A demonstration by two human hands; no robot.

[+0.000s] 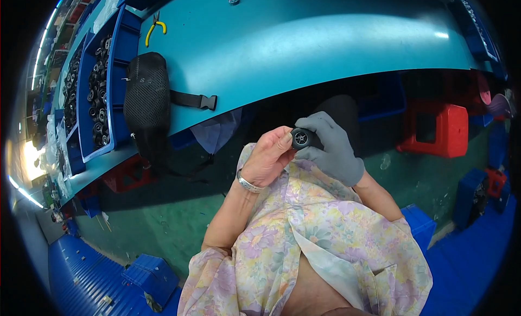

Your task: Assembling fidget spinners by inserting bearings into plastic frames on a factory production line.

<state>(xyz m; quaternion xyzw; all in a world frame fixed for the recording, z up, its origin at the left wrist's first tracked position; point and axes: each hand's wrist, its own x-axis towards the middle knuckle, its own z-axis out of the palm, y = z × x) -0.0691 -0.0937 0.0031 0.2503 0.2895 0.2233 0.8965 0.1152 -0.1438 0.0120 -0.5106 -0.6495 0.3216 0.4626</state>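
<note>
Between my two hands, over my lap, is a small black toy wheel (pixel 302 138) with a spoked, silvery hub facing up. My left hand (pixel 269 155), bare and with a metal bracelet at the wrist, pinches the wheel's left side between thumb and fingers. On the other side my right hand (pixel 332 147), in a grey glove, curls its thumb and fingers around the wheel's right edge. The inner fingertips of both hands are partly hidden behind the wheel.
A turquoise table (pixel 304 39) curves ahead of me. On its left stand blue bins (pixel 116 71) of black wheels (pixel 99 99), a black mesh bag (pixel 147 93) with a buckled strap, and yellow-handled pliers (pixel 156 31). A red stool (pixel 437 130) stands right, blue crates (pixel 152 275) low left.
</note>
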